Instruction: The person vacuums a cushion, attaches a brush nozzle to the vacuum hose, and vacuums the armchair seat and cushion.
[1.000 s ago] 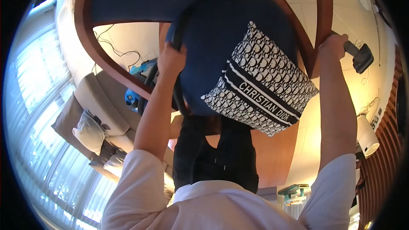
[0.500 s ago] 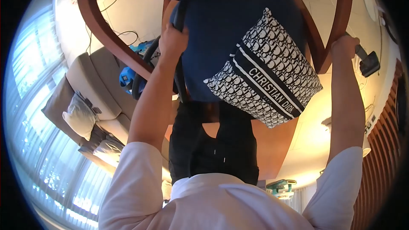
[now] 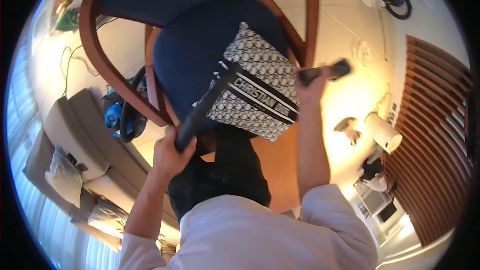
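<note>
My left hand [image 3: 172,154] is closed around the lower end of a black vacuum cleaner tube [image 3: 207,102], slightly blurred, which slants up across a patterned cushion [image 3: 265,77]. The black-and-white cushion lies tilted on the dark blue seat [image 3: 175,52] of a wooden armchair [image 3: 89,45]. At the chair's right side, my right hand [image 3: 314,89] grips a black vacuum nozzle [image 3: 337,70] that juts out to the right. Tube and nozzle are apart. Partly hidden behind the left armrest are a blue-and-black vacuum cleaner [image 3: 114,118] and its dark hose [image 3: 131,129].
A beige sofa [image 3: 72,132] with a pillow [image 3: 65,175] runs along the left. Cables [image 3: 75,60] lie on the floor beyond the chair. On the right are a white lamp shade [image 3: 384,132], a slatted wooden panel [image 3: 425,145] and a small wheeled thing [image 3: 397,5].
The view has turned to the right. My left hand has come down toward my body, with the tube now over the cushion. My right hand has left the armrest, bringing the nozzle closer to the cushion.
</note>
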`<state>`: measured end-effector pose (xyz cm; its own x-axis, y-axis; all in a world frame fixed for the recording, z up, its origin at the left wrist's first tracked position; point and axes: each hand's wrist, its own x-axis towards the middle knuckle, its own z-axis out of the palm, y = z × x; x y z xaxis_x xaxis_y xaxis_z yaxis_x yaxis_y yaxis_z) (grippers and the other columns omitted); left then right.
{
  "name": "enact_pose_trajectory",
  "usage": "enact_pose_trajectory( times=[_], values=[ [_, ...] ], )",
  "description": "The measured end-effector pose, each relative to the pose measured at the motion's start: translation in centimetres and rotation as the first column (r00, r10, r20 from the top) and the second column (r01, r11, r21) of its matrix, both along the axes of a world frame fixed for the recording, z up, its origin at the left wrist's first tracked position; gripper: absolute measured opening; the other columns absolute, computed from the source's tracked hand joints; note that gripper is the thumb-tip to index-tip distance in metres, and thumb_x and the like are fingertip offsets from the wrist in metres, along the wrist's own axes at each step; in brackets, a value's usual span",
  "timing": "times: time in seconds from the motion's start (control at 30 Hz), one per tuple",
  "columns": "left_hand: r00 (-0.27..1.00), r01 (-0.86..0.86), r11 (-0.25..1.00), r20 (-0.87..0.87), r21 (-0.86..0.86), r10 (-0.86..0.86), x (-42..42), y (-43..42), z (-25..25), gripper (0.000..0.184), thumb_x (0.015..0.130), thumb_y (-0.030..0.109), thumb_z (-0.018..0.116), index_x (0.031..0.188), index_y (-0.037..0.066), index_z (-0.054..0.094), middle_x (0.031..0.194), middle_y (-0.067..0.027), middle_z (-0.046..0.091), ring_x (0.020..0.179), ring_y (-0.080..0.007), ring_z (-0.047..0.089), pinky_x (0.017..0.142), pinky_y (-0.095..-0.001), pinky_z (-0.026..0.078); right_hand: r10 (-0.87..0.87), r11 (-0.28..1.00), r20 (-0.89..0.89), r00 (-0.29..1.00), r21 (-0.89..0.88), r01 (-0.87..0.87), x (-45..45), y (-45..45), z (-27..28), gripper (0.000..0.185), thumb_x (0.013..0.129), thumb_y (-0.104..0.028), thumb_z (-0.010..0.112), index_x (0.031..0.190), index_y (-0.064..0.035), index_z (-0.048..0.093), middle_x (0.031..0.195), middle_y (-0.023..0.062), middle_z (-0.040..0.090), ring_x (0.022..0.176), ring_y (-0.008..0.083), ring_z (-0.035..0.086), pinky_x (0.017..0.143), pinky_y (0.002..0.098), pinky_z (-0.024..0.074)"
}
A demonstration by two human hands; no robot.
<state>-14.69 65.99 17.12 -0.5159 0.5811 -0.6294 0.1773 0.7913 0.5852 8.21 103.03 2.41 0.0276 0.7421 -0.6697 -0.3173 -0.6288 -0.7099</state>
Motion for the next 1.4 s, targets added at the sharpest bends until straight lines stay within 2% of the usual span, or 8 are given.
enact_pose_trajectory(
  times=[0.2,0.57,0.83,0.93,1.03,1.13,1.3,1.4],
  values=[
    [0.942,0.332,0.862,-0.171,0.383,-0.287,2.9,-5.4,5.2,0.036,0.069,0.018,0.080,0.098,0.006,0.062,0.080,-0.0137,0.067,0.074,-0.0351,0.068,0.067,-0.0401,0.056,-0.024,0.894,-0.075,0.997,-0.447,-0.012,-4.5,-12.8,9.6,0.031,0.090,-0.032,0.066,0.080,-0.0061,0.052,0.069,0.0139,0.056,0.068,0.0300,0.062,0.072,0.0473,0.0585],
    [0.748,0.662,0.676,-0.347,0.324,-0.566,1.2,-15.6,8.6,0.044,0.072,0.026,0.080,0.104,0.010,0.055,0.091,-0.0067,0.063,0.093,-0.0266,0.064,0.083,-0.0395,0.050,0.245,0.944,0.135,0.960,-0.258,-0.205,-4.5,-25.3,20.2,0.031,0.091,-0.033,0.068,0.090,-0.0061,0.054,0.068,0.0084,0.056,0.063,0.0229,0.058,0.068,0.0399,0.0576],
    [0.751,0.599,0.771,-0.486,0.216,-0.447,0.3,-21.6,12.4,0.046,0.073,0.021,0.078,0.111,0.008,0.054,0.099,-0.0100,0.063,0.097,-0.0295,0.062,0.083,-0.0412,0.048,0.268,0.948,0.019,0.963,-0.181,-0.261,-12.5,-39.0,28.0,0.023,0.091,-0.025,0.069,0.087,-0.0076,0.055,0.071,0.0052,0.053,0.061,0.0207,0.057,0.062,0.0409,0.0554],
    [0.779,0.554,0.696,-0.579,0.458,-0.239,-2.0,-22.8,15.6,0.035,0.074,0.016,0.076,0.103,0.007,0.058,0.089,-0.0113,0.063,0.088,-0.0311,0.064,0.078,-0.0424,0.050,0.318,0.947,-0.197,0.927,0.018,-0.321,-15.6,-41.3,35.7,0.020,0.090,-0.020,0.070,0.094,-0.0088,0.054,0.074,0.0048,0.053,0.063,0.0203,0.057,0.066,0.0408,0.0554],
    [0.903,0.392,0.545,-0.425,0.741,-0.072,-4.0,-24.7,21.9,0.035,0.067,0.012,0.081,0.097,0.005,0.063,0.081,-0.0121,0.067,0.076,-0.0340,0.068,0.068,-0.0418,0.054,0.529,0.849,-0.541,0.654,0.357,-0.390,-16.8,-47.2,46.4,0.020,0.092,-0.020,0.068,0.098,-0.0107,0.051,0.079,0.0030,0.056,0.069,0.0189,0.060,0.076,0.0403,0.0542],
    [0.854,0.121,0.405,0.112,0.906,-0.507,-6.4,-27.9,25.6,0.023,0.073,0.004,0.078,0.088,0.003,0.060,0.070,-0.0073,0.062,0.066,-0.0218,0.066,0.067,-0.0333,0.053,0.853,0.521,-0.503,0.139,0.834,-0.181,-18.0,-51.3,50.1,0.020,0.089,-0.011,0.068,0.097,-0.0101,0.050,0.080,0.0062,0.058,0.075,0.0233,0.065,0.078,0.0432,0.0550],
    [0.573,-0.200,0.286,0.348,0.937,-0.742,-5.6,-28.7,23.3,0.025,0.078,-0.006,0.065,0.094,0.005,0.050,0.073,-0.0091,0.059,0.067,-0.0218,0.062,0.070,-0.0394,0.049,0.885,0.463,-0.459,0.079,0.884,-0.055,-19.8,-52.8,49.9,0.019,0.083,-0.004,0.066,0.090,-0.0076,0.049,0.074,0.0096,0.058,0.069,0.0249,0.065,0.074,0.0442,0.0553],
    [0.937,-0.212,0.469,0.315,0.857,-0.152,-2.4,-27.7,23.2,0.016,0.084,-0.003,0.065,0.091,0.003,0.052,0.073,-0.0079,0.061,0.065,-0.0171,0.061,0.061,-0.0329,0.048,0.742,0.670,-0.593,0.313,0.679,-0.301,-19.9,-51.5,48.5,0.014,0.079,-0.012,0.065,0.085,-0.0102,0.052,0.066,0.0050,0.055,0.060,0.0210,0.062,0.080,0.0449,0.0526]
  ],
)
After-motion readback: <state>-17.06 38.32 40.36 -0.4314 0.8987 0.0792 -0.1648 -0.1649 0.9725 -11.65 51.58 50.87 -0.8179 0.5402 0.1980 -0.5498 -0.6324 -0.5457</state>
